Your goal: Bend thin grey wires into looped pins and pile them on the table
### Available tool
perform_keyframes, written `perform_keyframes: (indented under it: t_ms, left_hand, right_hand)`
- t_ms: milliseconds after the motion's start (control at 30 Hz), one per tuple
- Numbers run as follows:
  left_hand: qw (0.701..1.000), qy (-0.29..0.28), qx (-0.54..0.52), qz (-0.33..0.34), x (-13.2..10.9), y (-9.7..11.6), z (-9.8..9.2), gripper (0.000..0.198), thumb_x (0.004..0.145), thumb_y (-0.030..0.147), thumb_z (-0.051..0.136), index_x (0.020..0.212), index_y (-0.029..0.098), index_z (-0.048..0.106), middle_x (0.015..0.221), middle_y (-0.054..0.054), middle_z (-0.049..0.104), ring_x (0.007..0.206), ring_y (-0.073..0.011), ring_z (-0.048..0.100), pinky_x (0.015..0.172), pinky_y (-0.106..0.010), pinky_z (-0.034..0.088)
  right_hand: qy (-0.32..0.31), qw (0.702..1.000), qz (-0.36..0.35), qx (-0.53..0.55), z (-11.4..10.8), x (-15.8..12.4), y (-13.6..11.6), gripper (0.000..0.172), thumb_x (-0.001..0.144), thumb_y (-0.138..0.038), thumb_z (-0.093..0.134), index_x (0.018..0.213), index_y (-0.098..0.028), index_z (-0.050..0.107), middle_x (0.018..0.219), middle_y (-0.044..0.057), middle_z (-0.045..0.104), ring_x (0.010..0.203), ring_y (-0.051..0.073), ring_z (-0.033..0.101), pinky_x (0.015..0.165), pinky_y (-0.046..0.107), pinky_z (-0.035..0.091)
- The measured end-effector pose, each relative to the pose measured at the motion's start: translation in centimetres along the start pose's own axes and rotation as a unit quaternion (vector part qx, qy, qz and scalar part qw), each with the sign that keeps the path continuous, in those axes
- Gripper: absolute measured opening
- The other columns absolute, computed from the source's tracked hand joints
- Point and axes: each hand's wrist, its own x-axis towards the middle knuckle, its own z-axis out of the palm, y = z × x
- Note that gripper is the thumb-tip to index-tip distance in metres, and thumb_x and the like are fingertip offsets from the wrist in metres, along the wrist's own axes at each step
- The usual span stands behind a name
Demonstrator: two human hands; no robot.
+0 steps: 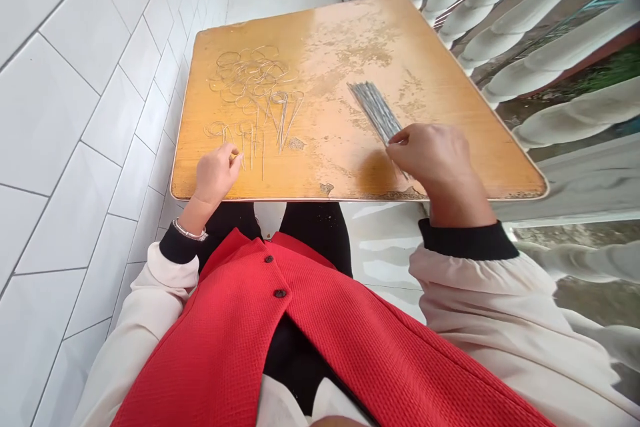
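A worn wooden tabletop (335, 33) with a thin metal edge lies in front of me. At its left, a tangle of thin wire loops (253, 77) lies flat, with several looped wires (285, 117) beside it. My left hand (216, 173) rests near the front edge, fingers curled beside several thin, straight wires (250, 150); whether it grips one is hidden. To the right, my right hand (430, 160) has its fingertips on the near end of a bundle of straight grey wires (375, 110). The hand covers the bundle's lower end.
A white tiled wall (85, 147) runs along the left side of the table. A white balustrade (525, 27) stands along the right, with a tiled floor (380, 247) below. My red waistcoat (280, 327) and cream sleeves fill the bottom of the view.
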Motion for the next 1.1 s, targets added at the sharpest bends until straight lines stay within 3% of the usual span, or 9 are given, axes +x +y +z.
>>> perform_keyframes:
  t_ms: [100,200,333,467,533,633,733,967,1100]
  left_hand:
    - [0.999,0.021,-0.017,0.02,0.1,-0.2,0.0,0.013,0.096,0.027,0.058,0.093,0.019,0.068,0.082,-0.004,0.076,0.074,-0.0152,0.068,0.069,-0.027,0.049]
    - [0.991,0.082,-0.042,0.093,0.5,0.1,0.0,0.019,0.1,0.03,0.053,0.102,0.019,0.068,0.097,-0.007,0.077,0.082,-0.015,0.07,0.075,-0.028,0.054]
    - [0.968,0.141,-0.036,0.206,1.7,1.1,-0.2,0.028,0.102,0.029,0.048,0.123,0.02,0.064,0.126,-0.011,0.071,0.109,-0.0194,0.07,0.096,-0.033,0.055]
    - [0.962,0.108,-0.019,0.251,3.7,1.3,-0.6,0.033,0.101,0.026,0.047,0.131,0.027,0.06,0.144,-0.01,0.061,0.124,-0.0244,0.062,0.098,-0.039,0.055]
    - [0.962,0.097,-0.008,0.255,4.7,0.8,-1.0,0.031,0.101,0.026,0.044,0.126,0.027,0.062,0.14,-0.009,0.064,0.12,-0.0245,0.063,0.092,-0.038,0.057]
    - [0.962,0.091,0.004,0.259,5.7,0.0,-1.8,0.026,0.102,0.028,0.042,0.111,0.023,0.066,0.113,-0.01,0.072,0.109,-0.0244,0.064,0.085,-0.037,0.058]
    - [0.958,0.094,0.027,0.269,6.0,-0.3,-2.6,0.029,0.102,0.03,0.04,0.093,0.022,0.066,0.09,-0.009,0.07,0.098,-0.023,0.065,0.078,-0.035,0.056]
    - [0.958,0.101,0.118,0.242,5.3,0.3,-2.4,0.034,0.104,0.021,0.035,0.084,0.019,0.063,0.084,-0.009,0.067,0.085,-0.0202,0.062,0.072,-0.033,0.048]
    - [0.97,0.116,0.051,0.208,5.3,0.1,-1.8,0.027,0.104,0.03,0.044,0.087,0.019,0.063,0.085,-0.007,0.066,0.083,-0.0193,0.064,0.077,-0.034,0.046]
  right_hand:
    - [0.063,0.998,-0.014,0.021,-0.4,-0.8,0.0,0.029,0.079,-0.009,0.055,0.097,-0.011,0.078,0.102,0.024,0.076,0.084,0.028,0.063,0.07,0.036,0.04]
    - [0.131,0.982,-0.087,0.106,-1.1,-2.5,-0.7,0.023,0.077,-0.01,0.055,0.087,-0.016,0.074,0.091,0.016,0.076,0.086,0.027,0.067,0.076,0.035,0.044]
    - [0.037,0.926,-0.239,0.29,-1.3,-4.9,-2.6,0.013,0.075,-0.024,0.059,0.081,-0.021,0.071,0.066,0.003,0.065,0.062,0.019,0.059,0.064,0.032,0.045]
    - [-0.034,0.897,-0.304,0.319,-0.9,-6.1,-4.2,0.012,0.075,-0.03,0.06,0.078,-0.024,0.069,0.06,0.0,0.061,0.054,0.016,0.053,0.055,0.031,0.041]
    - [-0.059,0.889,-0.322,0.32,-0.9,-6.3,-4.6,0.011,0.076,-0.031,0.061,0.078,-0.025,0.069,0.06,0.0,0.06,0.053,0.016,0.052,0.054,0.031,0.04]
    - [-0.067,0.879,-0.332,0.335,-1.0,-6.3,-4.7,0.01,0.076,-0.033,0.063,0.077,-0.025,0.068,0.06,0.0,0.06,0.053,0.016,0.052,0.053,0.03,0.04]
    - [-0.066,0.873,-0.302,0.377,-0.9,-6.4,-4.8,0.013,0.078,-0.035,0.066,0.078,-0.023,0.068,0.06,0.0,0.061,0.051,0.014,0.053,0.05,0.028,0.039]
    - [-0.078,0.849,-0.254,0.457,-0.1,-6.1,-6.8,0.011,0.085,-0.028,0.07,0.085,-0.018,0.069,0.062,-0.001,0.063,0.045,0.008,0.051,0.047,0.024,0.042]
    - [-0.041,0.812,-0.26,0.52,0.8,-5.4,-8.5,0.007,0.087,-0.025,0.069,0.086,-0.017,0.069,0.062,-0.002,0.063,0.043,0.006,0.05,0.045,0.021,0.04]
